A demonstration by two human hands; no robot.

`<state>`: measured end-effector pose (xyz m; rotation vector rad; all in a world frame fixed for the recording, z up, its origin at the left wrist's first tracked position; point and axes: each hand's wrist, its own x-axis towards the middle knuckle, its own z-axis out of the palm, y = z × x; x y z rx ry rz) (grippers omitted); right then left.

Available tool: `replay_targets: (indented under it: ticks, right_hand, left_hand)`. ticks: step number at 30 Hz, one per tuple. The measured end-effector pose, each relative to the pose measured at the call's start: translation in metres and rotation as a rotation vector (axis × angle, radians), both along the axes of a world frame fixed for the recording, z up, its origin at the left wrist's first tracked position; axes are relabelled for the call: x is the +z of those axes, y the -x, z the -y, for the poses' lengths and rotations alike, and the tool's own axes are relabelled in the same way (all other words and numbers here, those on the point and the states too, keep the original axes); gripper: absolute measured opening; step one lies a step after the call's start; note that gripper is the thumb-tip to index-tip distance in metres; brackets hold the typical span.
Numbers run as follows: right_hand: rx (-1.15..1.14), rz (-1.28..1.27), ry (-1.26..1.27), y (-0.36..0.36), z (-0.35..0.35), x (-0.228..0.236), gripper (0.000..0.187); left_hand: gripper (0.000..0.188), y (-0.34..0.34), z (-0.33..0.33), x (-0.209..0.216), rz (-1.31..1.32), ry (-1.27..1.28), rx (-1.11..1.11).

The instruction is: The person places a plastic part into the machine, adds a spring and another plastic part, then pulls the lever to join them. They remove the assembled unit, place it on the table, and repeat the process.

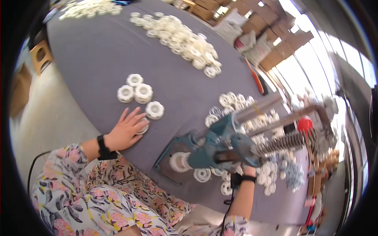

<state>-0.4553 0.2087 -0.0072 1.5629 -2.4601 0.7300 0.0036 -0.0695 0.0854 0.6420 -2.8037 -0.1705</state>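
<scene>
My left hand (125, 130) lies over the table's near left edge with its fingers spread. Its fingertips touch a white round part (143, 127) that they partly cover. Just beyond sit white toothed wheels: one (154, 110) beside my fingertips and a cluster of three (142, 93) farther off. In front of me stands a blue-green hand press (220, 145) with a white wheel (179, 161) on its base (169, 167). My right hand (249, 170) is behind the press, among white rings; the press hides its fingers.
A long heap of cream-white rings (181, 39) covers the far table, with another heap (92, 8) at far left. White rings (232, 100) and greyish small parts (291, 173) lie right of the press. An orange-handled tool (258, 80) lies at the far edge. Cardboard boxes (271, 23) stand behind.
</scene>
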Motion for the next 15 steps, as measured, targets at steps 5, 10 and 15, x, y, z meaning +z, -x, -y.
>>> replay_targets:
  ticks: [5, 10, 15]
  right_hand:
    - [-0.040, -0.313, -0.226, 0.036, -0.046, -0.048, 0.011]
    - [0.171, -0.439, -0.159, 0.109, -0.099, -0.077, 0.044]
    - [-0.316, -0.191, -0.530, 0.026, -0.012, -0.007, 0.034]
  left_hand:
    - [0.060, 0.011, 0.013, -0.005, 0.018, 0.110, 0.006]
    - [0.072, -0.004, -0.015, -0.008, -0.081, 0.021, -0.041]
    - [0.059, -0.021, -0.033, -0.041, -0.175, 0.016, 0.024]
